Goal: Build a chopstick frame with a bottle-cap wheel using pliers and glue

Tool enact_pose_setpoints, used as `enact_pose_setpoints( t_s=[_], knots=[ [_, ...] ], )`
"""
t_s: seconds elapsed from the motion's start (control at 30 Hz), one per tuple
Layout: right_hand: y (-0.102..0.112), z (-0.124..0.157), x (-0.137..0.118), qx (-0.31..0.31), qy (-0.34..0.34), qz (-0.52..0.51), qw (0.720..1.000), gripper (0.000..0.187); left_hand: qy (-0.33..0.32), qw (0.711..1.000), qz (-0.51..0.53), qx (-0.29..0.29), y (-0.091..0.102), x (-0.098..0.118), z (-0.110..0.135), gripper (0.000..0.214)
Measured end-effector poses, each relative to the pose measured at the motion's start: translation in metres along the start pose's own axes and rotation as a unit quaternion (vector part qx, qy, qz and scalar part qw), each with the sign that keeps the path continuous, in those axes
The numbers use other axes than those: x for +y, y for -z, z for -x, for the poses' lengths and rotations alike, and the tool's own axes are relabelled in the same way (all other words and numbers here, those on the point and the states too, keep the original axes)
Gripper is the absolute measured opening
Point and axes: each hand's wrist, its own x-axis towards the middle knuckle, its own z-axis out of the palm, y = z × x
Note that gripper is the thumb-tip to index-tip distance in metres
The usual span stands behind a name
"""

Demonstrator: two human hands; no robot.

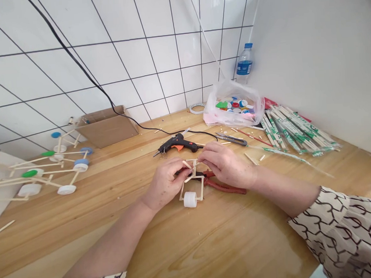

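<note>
Centrally, left hand [167, 180] and right hand [225, 163], fingers pinched on stick frame [192, 182] over table [213, 248] middle, white cap [190, 199] at its near end; glue gun [178, 145] just beyond; far-right water bottle [244, 64] (blue label unreadable)

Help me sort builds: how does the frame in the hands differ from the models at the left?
The frame is small, with a single white wheel; the models are bigger and branching, with many wheels. The models also carry green and blue caps; the frame has none. The left hand and right hand pinch the frame; the models lie untouched. Both are built of thin wooden sticks.
</note>
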Motion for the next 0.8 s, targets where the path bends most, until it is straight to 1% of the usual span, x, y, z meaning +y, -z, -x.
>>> enact_pose_setpoints(
  t_s=[0.1, 0.2, 0.37, 0.5, 0.6, 0.73, 0.8],
  knots=[
    [0.0006, 0.0001, -0.0005, -0.006, 0.005, 0.006, 1.0, 0.018, -0.002, 1.0, -0.001, 0.002, 0.0, 0.0001, 0.0004, 0.012],
    [0.0013, 0.0003, -0.0009, 0.005, 0.001, 0.008, 1.0, 0.016, -0.004, 1.0, -0.002, 0.0, 0.0001, 0.0005, 0.0001, 0.013],
    [0.0004, 0.0003, -0.0008, -0.006, 0.013, 0.008, 1.0, 0.018, -0.004, 1.0, -0.002, 0.0, 0.0007, 0.0008, -0.0002, 0.013],
    [0.0017, -0.0001, -0.0019, 0.001, -0.004, 0.005, 1.0, 0.018, -0.006, 1.0, -0.004, 0.0, 0.0006, 0.0001, 0.0003, 0.013],
    [0.0027, -0.0004, -0.0025, -0.019, 0.002, 0.002, 1.0, 0.019, -0.005, 1.0, -0.006, 0.002, 0.0005, 0.0003, 0.0002, 0.013],
    [0.0032, -0.0006, -0.0031, -0.006, 0.0, 0.005, 1.0, 0.018, -0.001, 1.0, -0.005, 0.003, 0.0006, 0.0018, -0.0003, 0.013],
    [0.003, -0.0005, -0.0032, -0.012, 0.002, 0.0, 1.0, 0.018, -0.001, 1.0, -0.001, 0.001, 0.0005, 0.0022, -0.0004, 0.013]
  ],
)
